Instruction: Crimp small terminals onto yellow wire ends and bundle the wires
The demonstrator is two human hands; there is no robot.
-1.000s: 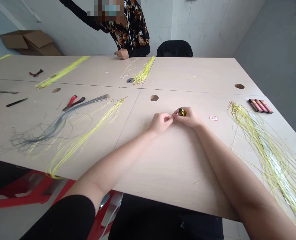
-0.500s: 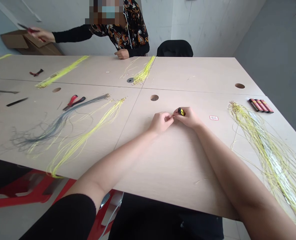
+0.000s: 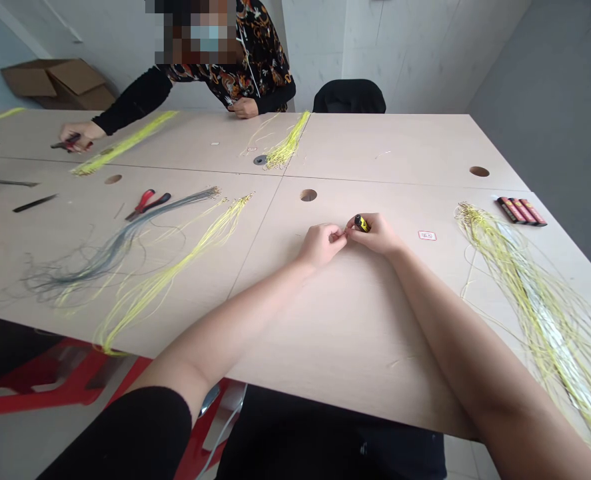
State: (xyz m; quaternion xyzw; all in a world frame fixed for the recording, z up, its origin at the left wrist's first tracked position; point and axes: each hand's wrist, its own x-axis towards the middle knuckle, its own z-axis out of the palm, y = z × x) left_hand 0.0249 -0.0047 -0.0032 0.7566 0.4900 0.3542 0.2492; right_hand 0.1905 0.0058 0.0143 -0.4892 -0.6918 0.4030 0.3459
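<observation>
Above the table's middle, my left hand (image 3: pixel 322 244) is closed in a pinch, thumb and forefinger meeting at something tiny that I cannot make out. My right hand (image 3: pixel 376 235) touches or nearly touches it at the fingertips. Fingers of that right hand are wrapped round a small black-and-yellow tube (image 3: pixel 362 223), whose dark end points up and away. A small white label with a red border (image 3: pixel 427 235) lies to the right. Farther right is a bundle of yellow lines (image 3: pixel 518 280) with gold-coloured ends, spread over a shiny strip.
Several red-and-black sticks (image 3: pixel 520 211) lie at the right edge. On the left are a grey line bundle (image 3: pixel 125 233), a yellow bundle (image 3: pixel 175 270) and red-and-black pliers (image 3: pixel 146 203). Across the table (image 3: pixel 375 400), a co-worker's hand (image 3: pixel 79 137) holds a red-and-black tool.
The co-worker's arm has come down from the raised position to the tabletop, where pliers lay before. My own hands look unmoved.
</observation>
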